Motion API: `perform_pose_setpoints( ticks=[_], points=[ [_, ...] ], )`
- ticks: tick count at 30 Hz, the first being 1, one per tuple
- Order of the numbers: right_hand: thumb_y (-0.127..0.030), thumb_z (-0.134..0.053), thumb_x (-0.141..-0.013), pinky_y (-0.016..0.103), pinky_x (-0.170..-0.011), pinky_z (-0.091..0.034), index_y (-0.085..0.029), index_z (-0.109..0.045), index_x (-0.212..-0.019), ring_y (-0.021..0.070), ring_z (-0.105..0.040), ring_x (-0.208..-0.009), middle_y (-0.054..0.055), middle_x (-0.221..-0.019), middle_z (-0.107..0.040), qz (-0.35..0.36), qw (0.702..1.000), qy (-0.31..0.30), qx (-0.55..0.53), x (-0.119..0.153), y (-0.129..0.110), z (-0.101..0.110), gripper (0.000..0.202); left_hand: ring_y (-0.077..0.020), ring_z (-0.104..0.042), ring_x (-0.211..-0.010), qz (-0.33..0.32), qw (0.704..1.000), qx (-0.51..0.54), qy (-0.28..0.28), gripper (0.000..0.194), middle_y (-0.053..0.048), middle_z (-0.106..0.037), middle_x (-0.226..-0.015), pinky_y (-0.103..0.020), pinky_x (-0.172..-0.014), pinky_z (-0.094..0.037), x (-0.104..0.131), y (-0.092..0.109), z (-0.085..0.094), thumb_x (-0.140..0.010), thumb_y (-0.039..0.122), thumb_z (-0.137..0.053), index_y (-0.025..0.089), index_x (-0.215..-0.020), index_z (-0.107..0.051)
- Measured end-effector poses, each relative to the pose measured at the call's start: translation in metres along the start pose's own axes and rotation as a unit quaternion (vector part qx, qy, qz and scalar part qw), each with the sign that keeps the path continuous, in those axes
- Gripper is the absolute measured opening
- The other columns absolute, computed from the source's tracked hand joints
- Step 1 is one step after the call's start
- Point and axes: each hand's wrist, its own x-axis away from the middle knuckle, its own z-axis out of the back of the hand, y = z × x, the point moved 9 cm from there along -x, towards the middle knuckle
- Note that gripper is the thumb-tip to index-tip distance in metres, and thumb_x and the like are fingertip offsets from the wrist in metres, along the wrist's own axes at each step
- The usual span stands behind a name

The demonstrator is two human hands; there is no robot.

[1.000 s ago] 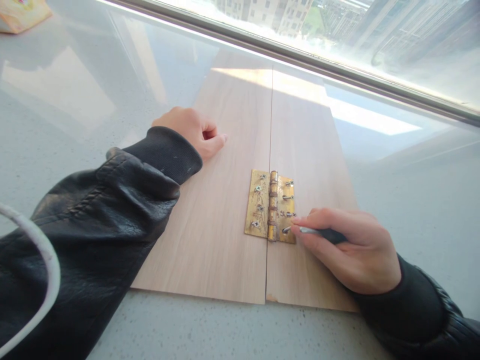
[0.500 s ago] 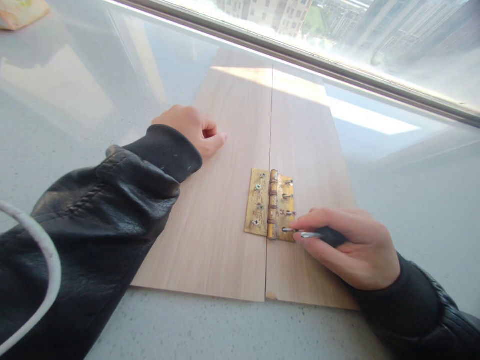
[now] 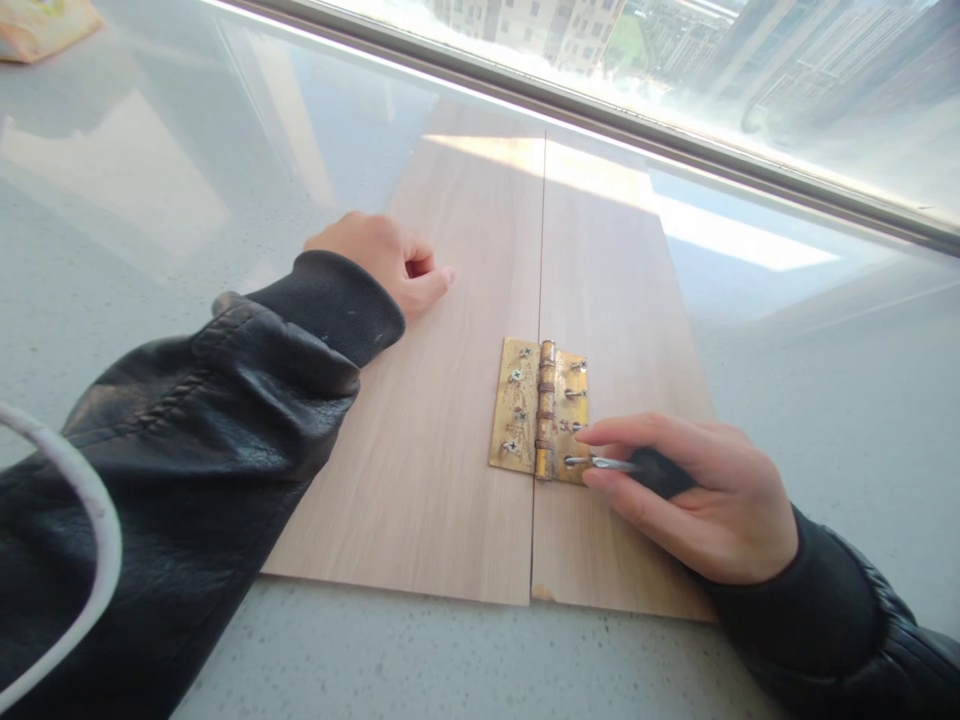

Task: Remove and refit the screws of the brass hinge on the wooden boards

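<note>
A brass hinge (image 3: 546, 410) lies open across the seam between the left wooden board (image 3: 427, 450) and the right wooden board (image 3: 622, 300). Several screws stand in its two leaves. My right hand (image 3: 697, 490) is closed around a screwdriver (image 3: 660, 472) with a dark handle, held nearly level. Its tip meets the lowest screw (image 3: 576, 461) of the right leaf, and my thumb and forefinger are beside the shaft. Resting on the left board, my left hand (image 3: 382, 255) is curled with thumb against fingers; whether anything is inside cannot be seen.
A pale speckled countertop (image 3: 390, 660) carries the boards. Beyond their far ends runs a window frame (image 3: 480, 85). A white cable (image 3: 105, 530) loops over my left sleeve, and a coloured packet (image 3: 45, 28) sits at the far left corner.
My right thumb and forefinger have shifted slightly and spread a little wider around the screwdriver's shaft. My left hand, the hinge and the boards look the same.
</note>
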Motion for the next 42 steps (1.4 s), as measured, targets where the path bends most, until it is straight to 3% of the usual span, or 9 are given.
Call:
perform_pose_setpoints(
  ticks=[5,12,20,29,42],
  points=[
    [-0.010,-0.062,-0.086,0.012,-0.059,-0.053,-0.020,-0.068,-0.091,0.0058,-0.069,-0.062,-0.002,-0.076,-0.075,0.012,1.000,-0.012,-0.004,0.0029,-0.0007,-0.0003,0.013,-0.0243,-0.060,-0.082,-0.004,1.000,0.001,-0.004,0.051,-0.007,-0.073,-0.086,-0.036,-0.071,-0.039,0.0013,-0.0002,0.0015,-0.084,0.061,-0.044,0.022,-0.092,-0.077],
    [-0.013,-0.064,-0.088,0.013,-0.054,-0.052,-0.020,-0.066,-0.089,0.0070,-0.069,-0.059,-0.002,-0.073,-0.074,0.010,1.000,-0.004,0.016,0.0024,-0.0017,-0.0007,0.008,-0.0226,-0.057,-0.080,-0.027,1.000,-0.006,-0.014,0.054,-0.008,-0.072,-0.092,-0.036,-0.068,-0.037,0.0060,0.0073,0.0041,-0.088,0.058,-0.042,0.018,-0.096,-0.077],
    [-0.015,-0.066,-0.089,0.014,-0.059,-0.053,-0.022,-0.065,-0.091,0.0057,-0.066,-0.061,-0.003,-0.075,-0.073,0.005,0.999,0.035,0.039,0.0037,0.0000,0.0016,0.007,-0.0222,-0.056,-0.076,-0.018,1.000,0.001,0.003,0.047,-0.006,-0.068,-0.078,-0.036,-0.067,-0.037,0.0022,0.0030,0.0029,-0.085,0.057,-0.046,0.021,-0.088,-0.075],
    [-0.018,-0.066,-0.089,0.017,-0.051,-0.047,-0.021,-0.062,-0.081,0.0055,-0.058,-0.053,-0.005,-0.067,-0.067,-0.020,0.998,0.029,0.042,0.0023,0.0023,0.0004,0.009,-0.0188,-0.050,-0.070,-0.014,1.000,0.002,0.004,0.044,-0.004,-0.062,-0.073,-0.035,-0.065,-0.034,0.0011,0.0034,0.0031,-0.084,0.057,-0.047,0.022,-0.083,-0.073],
    [-0.020,-0.064,-0.091,0.022,-0.050,-0.049,-0.021,-0.062,-0.083,0.0102,-0.063,-0.054,0.000,-0.069,-0.070,-0.043,0.997,0.027,0.053,0.0015,0.0023,-0.0017,0.008,-0.0234,-0.056,-0.079,-0.026,0.999,0.019,-0.019,0.055,-0.007,-0.071,-0.085,-0.038,-0.071,-0.038,0.0084,0.0077,0.0064,-0.086,0.059,-0.041,0.018,-0.094,-0.076]
  ],
)
